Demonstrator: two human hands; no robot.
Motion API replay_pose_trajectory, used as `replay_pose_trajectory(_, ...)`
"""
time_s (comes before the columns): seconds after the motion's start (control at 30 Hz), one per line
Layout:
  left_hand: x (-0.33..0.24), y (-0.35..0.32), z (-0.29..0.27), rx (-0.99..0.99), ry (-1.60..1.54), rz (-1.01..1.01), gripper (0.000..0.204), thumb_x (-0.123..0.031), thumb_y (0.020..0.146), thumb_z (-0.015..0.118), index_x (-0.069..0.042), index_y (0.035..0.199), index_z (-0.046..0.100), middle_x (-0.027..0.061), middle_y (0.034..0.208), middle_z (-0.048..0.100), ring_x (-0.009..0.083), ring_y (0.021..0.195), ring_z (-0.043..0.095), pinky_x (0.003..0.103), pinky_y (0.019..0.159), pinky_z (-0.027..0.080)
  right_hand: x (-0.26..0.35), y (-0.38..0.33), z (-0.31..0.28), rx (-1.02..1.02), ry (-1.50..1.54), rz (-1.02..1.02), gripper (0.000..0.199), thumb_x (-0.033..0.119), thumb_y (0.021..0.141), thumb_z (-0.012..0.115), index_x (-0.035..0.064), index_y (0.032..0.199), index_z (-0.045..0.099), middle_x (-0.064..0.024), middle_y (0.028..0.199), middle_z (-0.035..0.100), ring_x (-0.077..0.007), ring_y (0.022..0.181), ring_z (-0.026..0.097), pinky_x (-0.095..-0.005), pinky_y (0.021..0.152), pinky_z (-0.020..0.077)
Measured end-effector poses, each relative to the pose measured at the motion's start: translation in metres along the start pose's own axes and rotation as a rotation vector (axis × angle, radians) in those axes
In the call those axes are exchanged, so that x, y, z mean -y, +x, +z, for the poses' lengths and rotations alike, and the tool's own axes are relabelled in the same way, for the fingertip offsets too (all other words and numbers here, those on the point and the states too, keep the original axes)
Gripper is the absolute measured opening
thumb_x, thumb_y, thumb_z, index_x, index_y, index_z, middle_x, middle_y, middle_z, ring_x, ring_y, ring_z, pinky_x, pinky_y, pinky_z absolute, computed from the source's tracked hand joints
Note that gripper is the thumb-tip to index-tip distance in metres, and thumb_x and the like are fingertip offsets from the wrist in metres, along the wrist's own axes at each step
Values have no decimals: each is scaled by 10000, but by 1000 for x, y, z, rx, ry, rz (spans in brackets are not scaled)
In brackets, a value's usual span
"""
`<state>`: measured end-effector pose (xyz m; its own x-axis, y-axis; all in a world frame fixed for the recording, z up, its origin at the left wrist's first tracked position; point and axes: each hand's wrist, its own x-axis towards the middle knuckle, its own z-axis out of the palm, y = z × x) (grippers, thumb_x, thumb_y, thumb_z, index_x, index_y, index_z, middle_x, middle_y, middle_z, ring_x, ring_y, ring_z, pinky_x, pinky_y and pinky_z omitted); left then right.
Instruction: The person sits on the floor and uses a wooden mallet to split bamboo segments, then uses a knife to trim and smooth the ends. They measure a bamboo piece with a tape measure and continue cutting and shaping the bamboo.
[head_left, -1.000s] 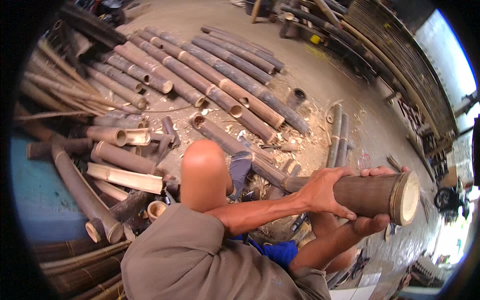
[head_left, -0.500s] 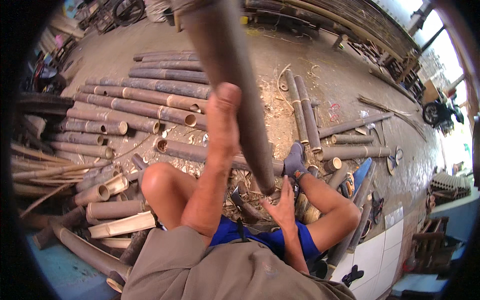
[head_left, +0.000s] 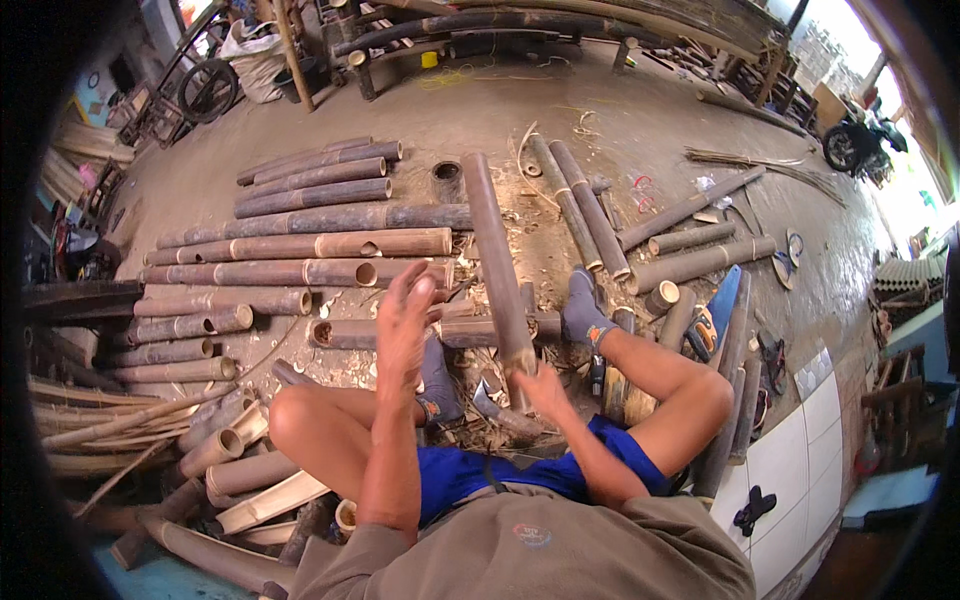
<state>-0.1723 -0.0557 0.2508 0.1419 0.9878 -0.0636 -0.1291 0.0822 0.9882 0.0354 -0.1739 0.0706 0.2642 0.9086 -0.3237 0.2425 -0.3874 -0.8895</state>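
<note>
A thick brown bamboo pole (head_left: 493, 250) points away from me, crossing over a bamboo piece (head_left: 365, 334) that lies sideways between my feet. My right hand (head_left: 541, 388) is closed around its near end. Off to the pole's left, my left hand (head_left: 404, 320) is raised with fingers apart, holding nothing. Below the pole's near end lies a curved blade with a wooden handle (head_left: 508, 412), partly hidden by the pole and my right hand. Wood shavings cover the ground around my feet.
Many bamboo lengths (head_left: 310, 246) lie in rows to the left, with split and short pieces (head_left: 275, 500) beside my left knee. More poles (head_left: 575, 210) lie ahead right. A handsaw (head_left: 717, 308) with a blue blade rests by my right knee. A short bamboo stump (head_left: 447, 180) stands ahead.
The pole was held high and tilted in my left hand; now it is lower and farther forward. My left hand has let go, and my right hand has taken its near end.
</note>
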Motion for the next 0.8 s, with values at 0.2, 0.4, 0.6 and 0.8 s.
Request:
replay_pose_trajectory(0.2,-12,-26,-54,-56,-88,114,490,-348,1074,597,8,1410,582,148,1252,693,214,1024,706,325,890,563,-4,141,-50,-182,-239,40,726,542,776,720,-118,1078,717,-349,979,725,-488,986,725,-514,869,558)
replay_pose_trajectory(0.4,-4,-34,-77,-144,-79,78,475,-360,1081,576,6,1384,591,153,1220,688,219,1012,707,330,877,576,4,167,-64,-810,-207,-280,735,461,840,711,-54,1349,591,-321,1279,664,-476,1215,628,-543,1062,463)
replay_pose_trajectory(0.6,15,-38,-77,-135,-68,-3,494,-383,1079,580,7,1381,592,148,1209,686,218,1006,698,340,883,573,-129,88,-5,-51,-330,284,547,385,906,719,-71,1196,642,-270,1092,726,-393,898,738,-493,753,584)
replay_pose_trajectory(0.8,10,-42,-88,-136,-56,-2,510,-396,1079,582,19,1375,592,152,1188,690,219,1006,697,355,888,575,-136,60,53,-206,361,539,510,397,930,712,-90,1079,690,-178,889,700,-240,734,682,-407,609,572)
